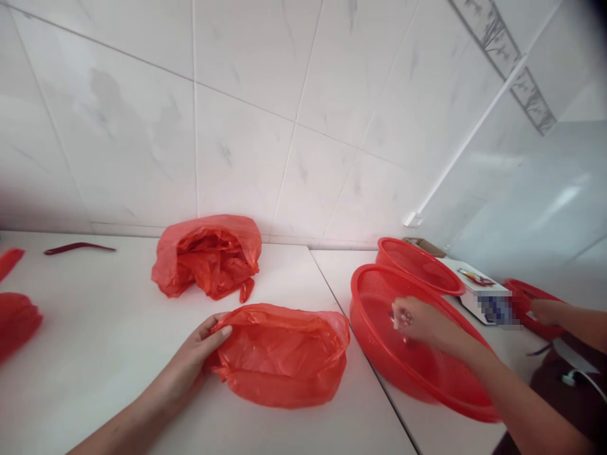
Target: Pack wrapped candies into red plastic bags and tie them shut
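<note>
My left hand (208, 344) is closed on the left rim of a red plastic bag (289, 385), thumb on top. The bag rests on the white table with its mouth spread wide, facing up. Inside the large red basket (379, 360), to the right of the bag, is my right hand (417, 322). Its fingers are curled together; what they hold, if anything, is too unclear to name. The basket looks tilted in this view, and my forearm crosses its right side.
A crumpled red bag (208, 253) lies near the wall. Farther left are a dark red curved strip (79, 246) and more red plastic (16, 322). Behind the basket stand another red basket (422, 268) and a white scale (467, 303). A co-worker's arm (564, 319) reaches in at right.
</note>
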